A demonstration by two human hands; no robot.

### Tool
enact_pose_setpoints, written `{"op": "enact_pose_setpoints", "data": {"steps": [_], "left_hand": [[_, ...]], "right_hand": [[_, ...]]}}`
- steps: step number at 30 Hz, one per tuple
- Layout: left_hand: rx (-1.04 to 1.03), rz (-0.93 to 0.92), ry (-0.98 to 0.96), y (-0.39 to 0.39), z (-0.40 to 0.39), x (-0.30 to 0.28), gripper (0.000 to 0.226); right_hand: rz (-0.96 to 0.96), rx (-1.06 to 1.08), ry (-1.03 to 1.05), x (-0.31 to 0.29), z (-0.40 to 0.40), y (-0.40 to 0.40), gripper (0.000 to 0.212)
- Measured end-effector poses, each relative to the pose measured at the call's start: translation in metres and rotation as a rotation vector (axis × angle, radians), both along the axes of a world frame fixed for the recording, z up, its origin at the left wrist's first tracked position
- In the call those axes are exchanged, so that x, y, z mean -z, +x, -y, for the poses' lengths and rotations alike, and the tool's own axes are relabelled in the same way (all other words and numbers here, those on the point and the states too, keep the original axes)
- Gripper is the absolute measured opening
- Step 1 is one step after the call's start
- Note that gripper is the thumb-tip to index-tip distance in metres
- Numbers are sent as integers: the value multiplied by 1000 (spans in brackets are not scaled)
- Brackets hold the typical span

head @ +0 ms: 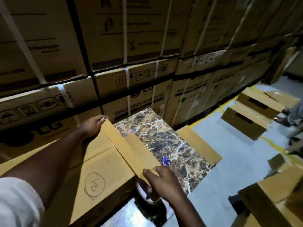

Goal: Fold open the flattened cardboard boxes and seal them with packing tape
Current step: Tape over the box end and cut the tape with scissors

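A brown cardboard box [100, 163] with a circled "12" drawn on it lies on a marble table [165, 141]. A strip of brown packing tape [129, 145] runs along the box's right edge from far corner to near corner. My left hand [91, 126] grips the far corner, fingers curled over the tape's end. My right hand [162, 182] holds the tape roll [144, 190] at the near corner, thumb pressing the strip down. Blue-handled scissors [166, 161] lie on the marble just beyond my right hand.
Strapped washing-machine cartons [134, 79] form a wall behind the table. A flat cardboard piece [198, 145] sticks out past the table's right edge. Folded boxes [252, 112] sit on the grey floor at the right, and more cardboard [275, 199] lies at the lower right.
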State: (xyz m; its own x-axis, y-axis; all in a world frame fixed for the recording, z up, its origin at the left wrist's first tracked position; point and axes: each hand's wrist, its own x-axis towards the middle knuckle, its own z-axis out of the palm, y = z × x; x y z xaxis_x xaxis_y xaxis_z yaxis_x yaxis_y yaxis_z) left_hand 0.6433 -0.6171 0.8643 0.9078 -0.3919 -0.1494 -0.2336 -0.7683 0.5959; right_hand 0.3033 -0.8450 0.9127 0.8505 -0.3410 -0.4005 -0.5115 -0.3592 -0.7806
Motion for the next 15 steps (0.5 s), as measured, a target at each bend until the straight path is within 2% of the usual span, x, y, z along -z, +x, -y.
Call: {"op": "enact_pose_setpoints", "data": {"steps": [1,3,5,7,8,10,12,15], "left_hand": [[10,-9,5,-2,1,-3,34],[40,-46,72,-5,2,-12,41],[117,-70,268,-16,3,-28,49],[188,2,472,-37,7,-36,60],[235,71,507,-53,12,-36,63],[385,211,433,-100,25,-34,60],[523,259,309,-154,37,-29,55],[629,286,194,-208,49,-19,49]], "right_hand": [[-21,5,75,8,0,0,59],[-29,-32,57,20,-4,0,53],[-22,16,173,29,-8,2,40],[-34,53,297,34,-6,5,36],[-28,49,294,37,-5,7,37],[-12,29,183,42,-3,8,45],[2,12,98,44,-4,10,62],[22,12,53,44,-3,11,62]]}}
